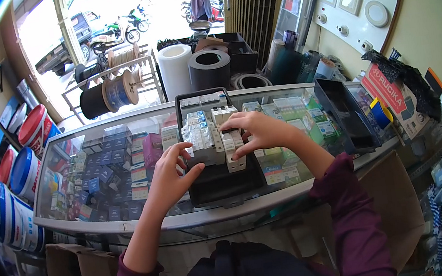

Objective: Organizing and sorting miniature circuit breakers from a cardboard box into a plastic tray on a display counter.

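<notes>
A black plastic tray (227, 193) on the glass counter holds rows of white miniature circuit breakers (202, 134), some wrapped in clear plastic. My right hand (263, 128) reaches over the tray's right side, its thumb and fingers around a white circuit breaker (232, 147) at the right of the rows. My left hand (173, 172) is at the tray's left edge, thumb and fingers apart, with nothing in its grasp. Its fingertips are close to the left row of breakers; whether they touch it I cannot tell. Fingers of my right hand partly hide the breakers behind them.
Boxed goods (113, 167) fill the glass display counter (165, 221). A dark empty bin (347, 118) and a cardboard carton (394, 100) sit at right. Plastic rolls (211, 73) and cable spools (110, 93) stand beyond. Paint pails (26, 170) line the left. A person (199, 2) is outside.
</notes>
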The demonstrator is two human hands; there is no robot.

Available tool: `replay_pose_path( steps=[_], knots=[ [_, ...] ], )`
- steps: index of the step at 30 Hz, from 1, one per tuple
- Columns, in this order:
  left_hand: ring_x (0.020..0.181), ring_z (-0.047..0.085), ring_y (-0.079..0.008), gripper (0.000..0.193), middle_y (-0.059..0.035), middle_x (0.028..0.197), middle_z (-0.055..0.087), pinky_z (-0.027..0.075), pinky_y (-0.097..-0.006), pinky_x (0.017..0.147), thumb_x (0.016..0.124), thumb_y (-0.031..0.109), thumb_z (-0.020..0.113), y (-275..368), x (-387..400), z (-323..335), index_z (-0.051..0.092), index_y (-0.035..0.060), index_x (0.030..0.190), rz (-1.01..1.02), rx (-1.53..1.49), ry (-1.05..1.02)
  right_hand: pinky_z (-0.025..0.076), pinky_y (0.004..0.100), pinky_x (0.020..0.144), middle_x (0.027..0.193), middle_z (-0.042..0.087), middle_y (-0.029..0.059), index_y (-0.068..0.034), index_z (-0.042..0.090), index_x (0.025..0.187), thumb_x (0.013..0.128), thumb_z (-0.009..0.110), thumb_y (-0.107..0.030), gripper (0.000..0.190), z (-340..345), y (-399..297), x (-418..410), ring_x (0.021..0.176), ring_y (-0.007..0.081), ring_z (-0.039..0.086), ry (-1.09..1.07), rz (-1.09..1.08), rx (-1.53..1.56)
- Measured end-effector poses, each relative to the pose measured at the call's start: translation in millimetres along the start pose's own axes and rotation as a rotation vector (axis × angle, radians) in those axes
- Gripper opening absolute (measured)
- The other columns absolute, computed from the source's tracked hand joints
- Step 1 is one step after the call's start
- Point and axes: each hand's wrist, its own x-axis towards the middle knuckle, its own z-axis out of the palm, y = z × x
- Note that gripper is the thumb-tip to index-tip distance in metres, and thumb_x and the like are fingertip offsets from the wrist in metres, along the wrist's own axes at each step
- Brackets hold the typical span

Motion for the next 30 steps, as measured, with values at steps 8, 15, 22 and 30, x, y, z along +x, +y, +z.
replay_pose_path(
  steps=[8,15,22,30],
  knots=[
    [0.072,0.05,-0.0098,0.045,-0.003,0.085,0.052,0.046,-0.0227,0.06,0.071,0.018,0.07,4,0,2,0.052,0.0053,0.11,-0.025,-0.003,-0.034,0.051,0.0303,0.069,0.103,0.057,0.0167,0.003,0.057,0.108,0.067,0.074,-0.035,0.059,2,3,-5,0.08,0.025,0.061,-0.009,-0.027,0.061],
    [0.072,0.05,-0.0097,0.044,-0.0027,0.085,0.052,0.046,-0.0228,0.06,0.071,0.018,0.07,1,1,3,0.052,0.0059,0.109,-0.021,0.008,-0.031,0.05,0.0318,0.073,0.104,0.055,0.0175,0.004,0.056,0.108,0.068,0.073,-0.037,0.06,13,5,-5,0.085,0.0284,0.06,0.089,0.062,-0.013],
    [0.074,0.051,-0.0104,0.045,-0.0038,0.086,0.052,0.046,-0.0232,0.06,0.071,0.019,0.07,0,-1,4,0.051,0.0057,0.11,-0.025,0.009,-0.01,0.041,0.0374,0.091,0.119,0.046,0.0179,0.0,0.041,0.124,0.061,0.077,-0.041,0.084,18,3,-18,0.108,0.0313,0.048,0.145,-0.008,-0.001],
    [0.068,0.05,-0.0134,0.046,-0.007,0.084,0.049,0.045,-0.0262,0.059,0.072,0.02,0.07,-1,-3,6,0.049,0.0023,0.109,0.043,0.012,-0.008,0.048,0.0365,0.087,0.121,0.039,0.015,-0.004,0.035,0.125,0.058,0.08,-0.023,0.083,31,1,-28,0.113,0.0274,0.042,0.131,0.051,-0.057]
  ],
)
